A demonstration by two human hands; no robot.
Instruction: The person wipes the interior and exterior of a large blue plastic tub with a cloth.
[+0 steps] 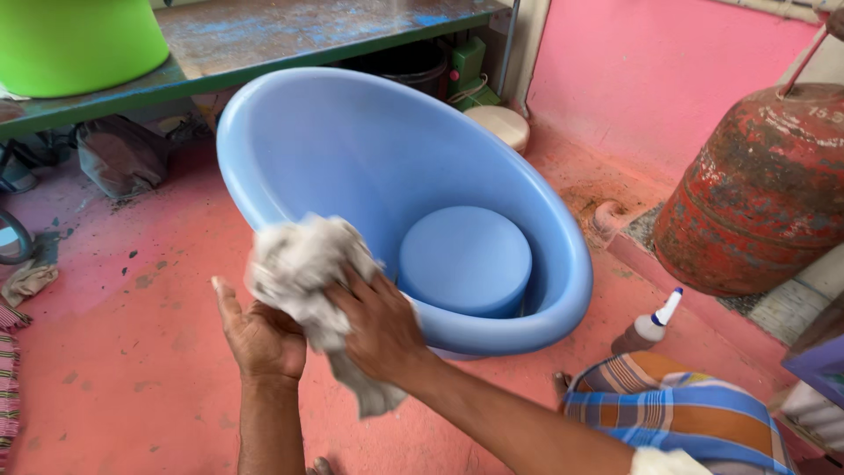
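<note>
Cloth: we saw a crumpled grey-white rag [308, 277] pressed on the near rim of the tilted blue plastic tub [352, 149].
Right hand [380, 327]: fingers closed over the rag, clamping it from the right.
Left hand [261, 339]: palm open, fingers apart, cupped under the rag's left side.
Bottle: we noted a small brown squeeze bottle [649, 327] with white-and-blue nozzle, on the pink floor right of the tub.
Cylinder: rusty red gas cylinder [756, 189], far right.
</note>
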